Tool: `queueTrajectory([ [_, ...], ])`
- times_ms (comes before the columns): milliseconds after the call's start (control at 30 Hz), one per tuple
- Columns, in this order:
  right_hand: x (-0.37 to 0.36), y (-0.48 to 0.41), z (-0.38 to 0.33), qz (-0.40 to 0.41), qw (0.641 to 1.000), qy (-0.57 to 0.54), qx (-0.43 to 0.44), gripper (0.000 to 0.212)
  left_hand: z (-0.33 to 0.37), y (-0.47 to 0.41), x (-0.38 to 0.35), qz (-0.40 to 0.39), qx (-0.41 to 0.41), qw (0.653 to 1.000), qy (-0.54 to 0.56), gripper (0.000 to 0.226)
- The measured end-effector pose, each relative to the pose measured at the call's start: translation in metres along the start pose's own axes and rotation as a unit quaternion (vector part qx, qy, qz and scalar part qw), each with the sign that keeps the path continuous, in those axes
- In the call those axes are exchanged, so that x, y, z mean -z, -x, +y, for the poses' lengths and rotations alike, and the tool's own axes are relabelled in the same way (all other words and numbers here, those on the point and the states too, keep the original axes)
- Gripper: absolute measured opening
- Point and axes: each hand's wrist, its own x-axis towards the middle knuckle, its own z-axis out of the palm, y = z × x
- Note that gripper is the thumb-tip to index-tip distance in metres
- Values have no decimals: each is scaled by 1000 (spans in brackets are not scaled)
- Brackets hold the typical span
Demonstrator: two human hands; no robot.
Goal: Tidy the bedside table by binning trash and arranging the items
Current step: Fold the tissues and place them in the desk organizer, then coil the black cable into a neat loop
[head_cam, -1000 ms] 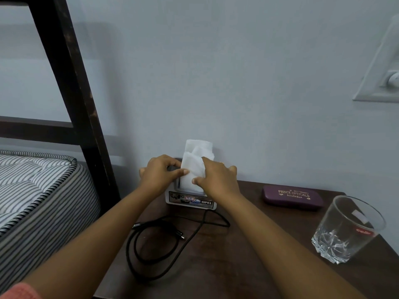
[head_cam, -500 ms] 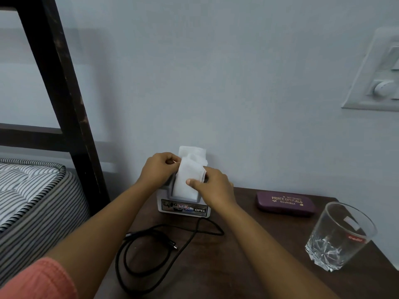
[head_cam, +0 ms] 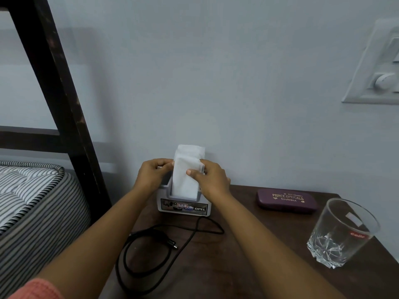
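A stack of white paper napkins (head_cam: 186, 173) stands upright in a small grey holder (head_cam: 183, 207) at the back of the dark wooden bedside table (head_cam: 248, 255). My left hand (head_cam: 152, 174) pinches the left edge of the napkins. My right hand (head_cam: 210, 180) pinches their right edge, thumb across the front. A black cable (head_cam: 151, 251) lies looped in front of the holder. To the right lie a maroon spectacle case (head_cam: 286, 200) and a clear drinking glass (head_cam: 339, 234).
A striped mattress (head_cam: 32, 201) and a dark bed post (head_cam: 58, 93) stand at the left. The wall runs right behind the table, with a switch plate (head_cam: 380, 78) at upper right. The table's right edge passes near the glass.
The napkins sit a little lower and straighter in the holder. Both hands stay on their edges, and the view has shifted slightly.
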Motion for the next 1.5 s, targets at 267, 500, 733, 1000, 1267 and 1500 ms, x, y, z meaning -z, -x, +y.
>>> queueTrajectory([
  [267, 4, 0, -2, -5, 1000, -20, -4, 27, 6, 0, 0, -56, 3, 998, -24, 15],
  [500, 16, 30, 17, 81, 983, -166, 3, 45, -5, 18, 17, 11, -3, 999, -37, 36],
  [733, 3, 53, 28, 8, 982, -181, -44, 48, -27, 59, 11, -30, 85, 989, 118, 31],
  [1000, 2, 43, 22, -18, 976, -210, -62, 46, -18, 62, 7, 10, 82, 990, 116, 31],
  [1267, 6, 101, 30, 60, 985, -125, 102, 47, -7, 95, 41, 36, -1, 994, -105, 22],
  [1500, 4, 166, 66, -19, 858, 351, 375, 30, -43, 190, 56, -59, -127, 921, -363, 25],
])
